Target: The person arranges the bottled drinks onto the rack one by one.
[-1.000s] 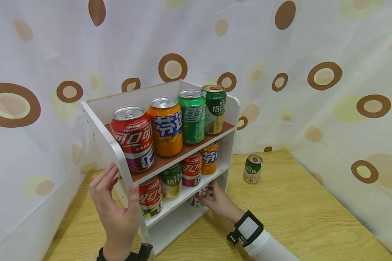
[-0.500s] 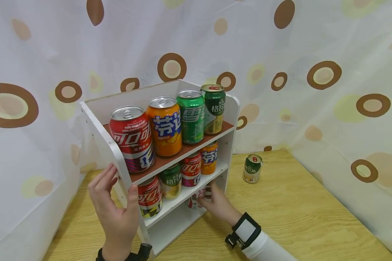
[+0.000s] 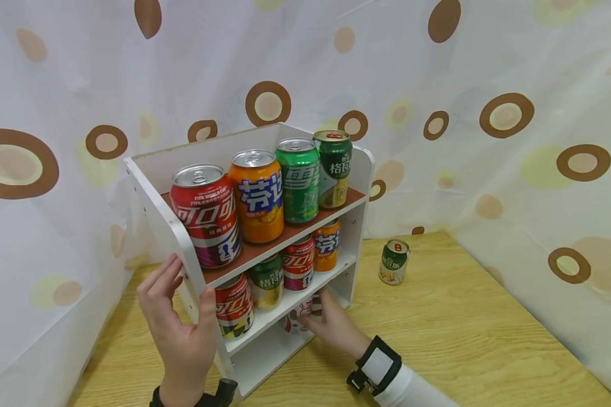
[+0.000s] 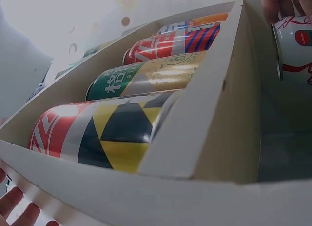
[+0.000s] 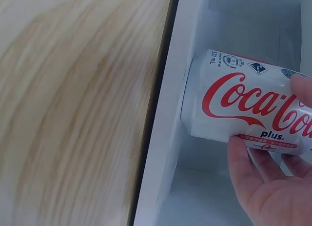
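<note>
In the head view my right hand (image 3: pixel 332 327) reaches into the bottom level of a small white shelf rack (image 3: pixel 155 206). It grips a white Coca-Cola plus can (image 5: pixel 239 101), thumb on one side and fingers on the other, as the right wrist view shows. The can stands upright with its base at the bottom board's front edge, partly covered by my hand in the head view. My left hand (image 3: pixel 183 333) rests against the rack's left side panel, fingers extended along the outside and thumb near the front edge.
The top level carries a red cola can (image 3: pixel 206 217), an orange can (image 3: pixel 257 198) and two green cans. Several more cans line the middle level, including a red cola can (image 3: pixel 234 308). A small green-and-white can (image 3: pixel 394 263) stands on the wooden table (image 3: pixel 438 328) at right, before a patterned curtain.
My right hand has slid left along the bottom level, and the white can has gone with it. The left hand stays in place on the side panel.
</note>
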Available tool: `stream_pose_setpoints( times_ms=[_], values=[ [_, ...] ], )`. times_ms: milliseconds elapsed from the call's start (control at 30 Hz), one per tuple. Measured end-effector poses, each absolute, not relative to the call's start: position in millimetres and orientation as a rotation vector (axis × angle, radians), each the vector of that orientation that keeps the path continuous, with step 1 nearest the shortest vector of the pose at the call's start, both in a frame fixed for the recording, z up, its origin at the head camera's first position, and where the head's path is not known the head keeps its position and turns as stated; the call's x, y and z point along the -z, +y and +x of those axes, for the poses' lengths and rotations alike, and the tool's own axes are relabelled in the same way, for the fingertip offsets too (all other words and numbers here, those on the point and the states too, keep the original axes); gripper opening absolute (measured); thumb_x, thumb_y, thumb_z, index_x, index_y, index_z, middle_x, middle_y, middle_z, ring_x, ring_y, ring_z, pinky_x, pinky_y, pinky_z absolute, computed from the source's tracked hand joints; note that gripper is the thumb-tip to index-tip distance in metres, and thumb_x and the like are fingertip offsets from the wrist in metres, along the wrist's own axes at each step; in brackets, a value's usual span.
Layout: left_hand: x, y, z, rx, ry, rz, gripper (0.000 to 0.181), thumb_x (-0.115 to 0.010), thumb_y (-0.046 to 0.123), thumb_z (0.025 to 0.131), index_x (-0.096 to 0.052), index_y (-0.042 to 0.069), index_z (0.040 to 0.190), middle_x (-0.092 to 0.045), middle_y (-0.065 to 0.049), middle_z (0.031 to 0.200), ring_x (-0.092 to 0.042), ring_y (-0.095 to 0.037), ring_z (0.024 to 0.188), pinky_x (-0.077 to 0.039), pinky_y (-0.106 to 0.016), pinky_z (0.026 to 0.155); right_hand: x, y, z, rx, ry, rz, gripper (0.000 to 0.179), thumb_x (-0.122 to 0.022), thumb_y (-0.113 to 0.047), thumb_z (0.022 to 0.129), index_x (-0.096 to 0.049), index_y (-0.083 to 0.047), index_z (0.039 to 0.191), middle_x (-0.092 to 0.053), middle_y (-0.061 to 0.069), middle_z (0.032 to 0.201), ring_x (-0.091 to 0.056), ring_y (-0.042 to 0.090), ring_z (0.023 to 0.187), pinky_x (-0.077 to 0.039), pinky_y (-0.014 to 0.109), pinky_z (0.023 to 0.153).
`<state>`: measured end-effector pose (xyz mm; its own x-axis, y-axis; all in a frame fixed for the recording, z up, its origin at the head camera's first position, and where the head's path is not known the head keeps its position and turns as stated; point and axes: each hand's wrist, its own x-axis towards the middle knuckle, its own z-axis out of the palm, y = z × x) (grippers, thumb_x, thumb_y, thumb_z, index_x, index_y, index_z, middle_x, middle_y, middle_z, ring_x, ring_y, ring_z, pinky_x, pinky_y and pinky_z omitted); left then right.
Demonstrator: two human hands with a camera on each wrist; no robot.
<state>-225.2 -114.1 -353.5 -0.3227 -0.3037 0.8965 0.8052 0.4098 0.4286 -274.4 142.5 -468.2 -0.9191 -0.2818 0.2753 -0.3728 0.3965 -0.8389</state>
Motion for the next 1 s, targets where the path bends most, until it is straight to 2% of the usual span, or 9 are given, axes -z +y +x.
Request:
stream_pose_setpoints(
  times_ms=[167,400,567,767,1000],
  values=[
    [353.0,-114.5,-225.0,1.193,-1.517,-0.467,0.061,-0.064,0.036,0.100,-0.051,-0.012,0.133,-0.050,-0.016,0.141,-0.045,-0.013,0.131,-0.044,-0.020,0.103,469.6,137.7,-271.6,-1.572,-2.565,0.633,0.087,-0.072,-0.011,0.096,-0.015,-0.003,0.161,-0.047,0.023,0.147,-0.060,0.037,0.122,-0.059,0.035,0.095],
    [352.6,-113.5,-225.8,1.194,-1.500,-0.471,0.061,-0.065,0.036,0.099,-0.051,-0.013,0.132,-0.050,-0.016,0.140,-0.046,-0.014,0.130,-0.044,-0.019,0.102,468.8,128.6,-265.6,-1.595,-2.604,0.649,0.087,-0.073,-0.019,0.097,-0.016,-0.006,0.161,-0.049,0.018,0.144,-0.060,0.030,0.122,-0.057,0.026,0.093],
    [352.0,-112.5,-225.6,1.198,-1.487,-0.473,0.060,-0.065,0.036,0.099,-0.052,-0.014,0.131,-0.051,-0.015,0.139,-0.046,-0.014,0.129,-0.044,-0.019,0.102,468.2,120.8,-261.3,-1.593,-2.612,0.664,0.086,-0.075,-0.022,0.095,-0.019,-0.005,0.160,-0.051,0.018,0.141,-0.060,0.031,0.120,-0.057,0.026,0.093],
    [351.9,-112.5,-225.2,1.203,-1.491,-0.472,0.060,-0.065,0.035,0.099,-0.051,-0.014,0.132,-0.051,-0.014,0.140,-0.046,-0.014,0.129,-0.044,-0.019,0.102,466.1,112.0,-256.3,-1.596,-2.638,0.661,0.087,-0.075,-0.023,0.095,-0.019,-0.006,0.160,-0.049,0.018,0.146,-0.058,0.031,0.125,-0.056,0.028,0.096],
    [351.8,-113.2,-224.5,1.203,-1.504,-0.469,0.060,-0.065,0.036,0.100,-0.051,-0.013,0.133,-0.050,-0.014,0.141,-0.045,-0.013,0.130,-0.044,-0.019,0.102,464.1,104.1,-252.6,-1.638,-2.644,0.654,0.088,-0.076,-0.022,0.094,-0.020,-0.007,0.160,-0.049,0.018,0.143,-0.058,0.031,0.125,-0.058,0.026,0.093]
  ],
)
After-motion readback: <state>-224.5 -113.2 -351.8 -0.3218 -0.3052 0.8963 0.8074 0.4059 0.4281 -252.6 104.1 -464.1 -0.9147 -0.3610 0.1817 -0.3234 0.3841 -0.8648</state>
